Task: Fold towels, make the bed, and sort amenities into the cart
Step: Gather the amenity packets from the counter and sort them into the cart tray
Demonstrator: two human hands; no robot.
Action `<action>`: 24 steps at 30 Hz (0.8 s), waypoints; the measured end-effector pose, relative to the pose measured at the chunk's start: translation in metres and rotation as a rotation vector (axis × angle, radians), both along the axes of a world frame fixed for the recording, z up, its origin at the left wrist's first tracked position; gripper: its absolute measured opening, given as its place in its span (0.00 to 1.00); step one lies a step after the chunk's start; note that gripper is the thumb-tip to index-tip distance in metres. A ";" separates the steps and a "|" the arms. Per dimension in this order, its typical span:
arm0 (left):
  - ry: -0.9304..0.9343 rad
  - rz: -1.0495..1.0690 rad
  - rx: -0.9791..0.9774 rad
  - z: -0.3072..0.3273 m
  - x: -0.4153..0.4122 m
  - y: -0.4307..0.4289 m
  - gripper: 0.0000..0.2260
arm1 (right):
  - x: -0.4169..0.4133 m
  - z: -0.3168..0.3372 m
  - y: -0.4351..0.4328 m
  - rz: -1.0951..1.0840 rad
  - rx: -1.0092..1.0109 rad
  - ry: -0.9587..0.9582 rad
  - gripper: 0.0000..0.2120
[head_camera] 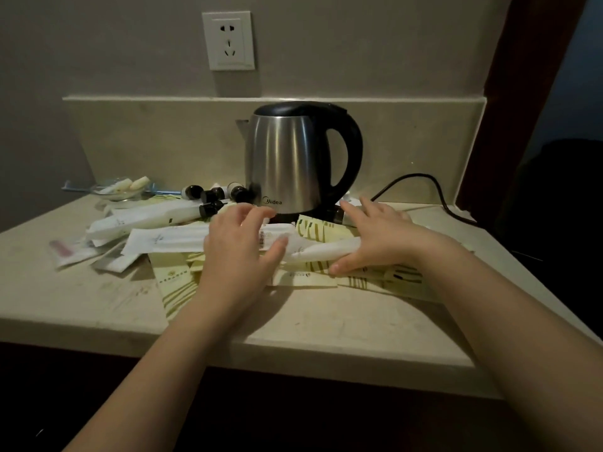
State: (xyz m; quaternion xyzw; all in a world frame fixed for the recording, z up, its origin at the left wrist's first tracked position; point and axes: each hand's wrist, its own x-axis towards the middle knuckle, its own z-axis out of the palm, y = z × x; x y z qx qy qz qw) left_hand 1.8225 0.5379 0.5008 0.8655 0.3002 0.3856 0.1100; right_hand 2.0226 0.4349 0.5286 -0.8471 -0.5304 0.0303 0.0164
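Note:
Hotel amenities lie scattered on a beige counter [326,324]. My right hand [378,233] grips a long white wrapped packet [323,247], thumb under it and fingers over its right end. My left hand [238,246] hovers with spread, loosely bent fingers over the left end of the same packet and another white packet [166,238]; its thumb touches the wrapper. Under both hands lie yellow-green striped sachets [310,231]. Several small dark-capped bottles [212,194] stand behind the pile.
A steel kettle [287,158] with a black handle stands just behind my hands, its black cord [434,187] running right. A glass dish [120,189] with small items sits far left. More packets [75,251] lie at left. A wall socket [228,40] is above.

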 end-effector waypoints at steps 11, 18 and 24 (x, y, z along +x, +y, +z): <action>0.581 0.067 0.035 0.002 0.005 0.018 0.38 | -0.001 -0.002 0.014 0.064 0.078 0.090 0.50; 0.508 0.088 0.021 -0.001 0.005 0.023 0.36 | -0.017 -0.003 0.009 0.094 0.206 -0.095 0.30; 0.438 0.089 0.041 -0.004 0.003 0.028 0.29 | -0.013 0.000 0.003 0.112 0.329 0.001 0.25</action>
